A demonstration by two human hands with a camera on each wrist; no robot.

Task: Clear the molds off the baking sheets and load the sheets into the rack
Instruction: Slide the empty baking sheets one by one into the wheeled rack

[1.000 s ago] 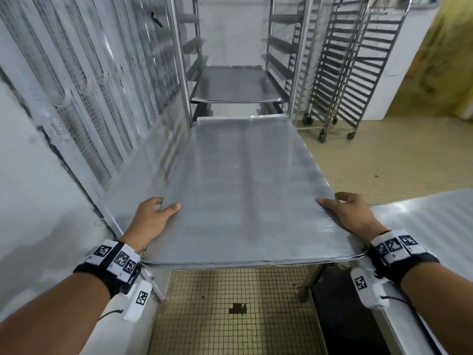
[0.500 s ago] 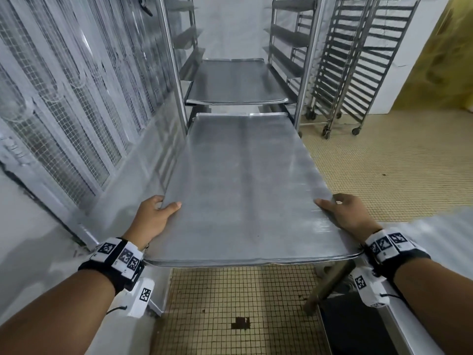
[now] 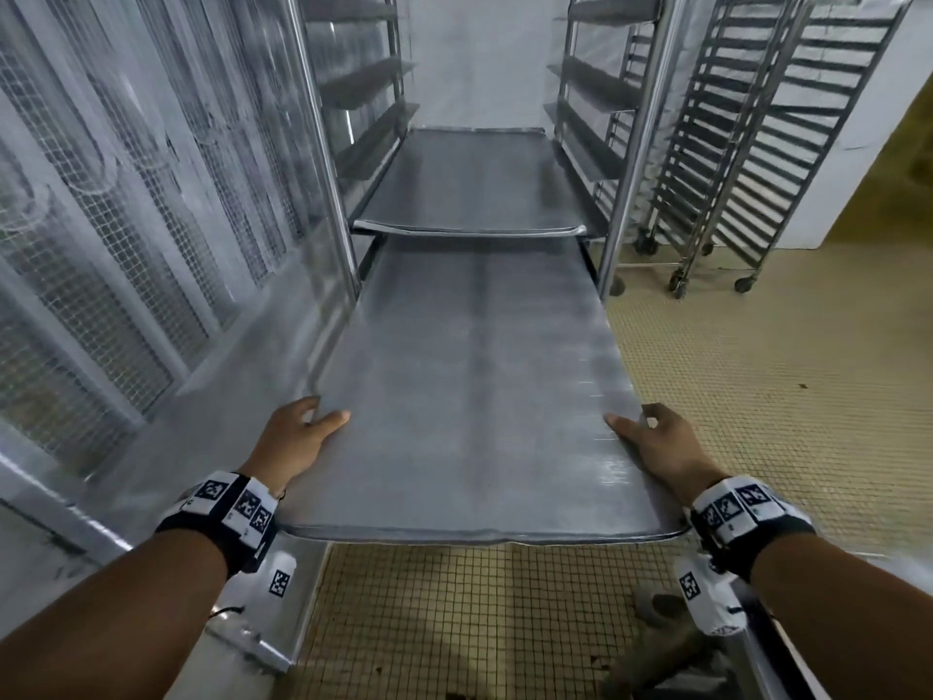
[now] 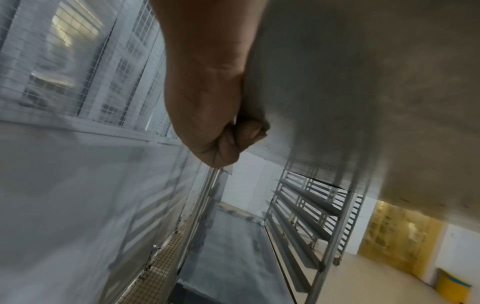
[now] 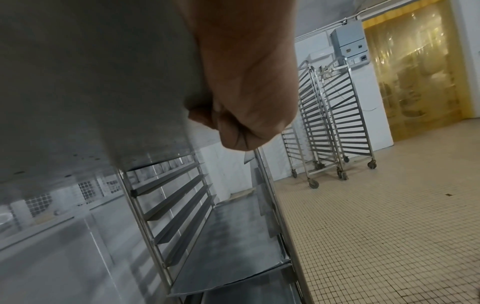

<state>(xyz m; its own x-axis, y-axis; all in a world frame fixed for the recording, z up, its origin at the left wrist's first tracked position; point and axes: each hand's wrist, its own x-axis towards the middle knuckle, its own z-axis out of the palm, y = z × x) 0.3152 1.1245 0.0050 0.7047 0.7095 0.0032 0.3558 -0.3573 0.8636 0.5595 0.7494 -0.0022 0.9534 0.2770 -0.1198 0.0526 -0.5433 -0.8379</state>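
Left hand (image 3: pixel 298 437) grips left edge of baking sheet (image 3: pixel 469 396), thumb on top, fingers curled under. Right hand (image 3: pixel 656 447) grips right edge same way. Sheet's far end sits inside rack (image 3: pixel 631 144), under another sheet (image 3: pixel 474 184). No readable words; only black-white square codes on wristbands (image 3: pixel 227 502).

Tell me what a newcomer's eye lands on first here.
The big bare baking sheet fills the centre, gripped at its near corners by the left hand and right hand, its far end entering the rack. Another sheet sits one level higher; empty wheeled racks stand at right.
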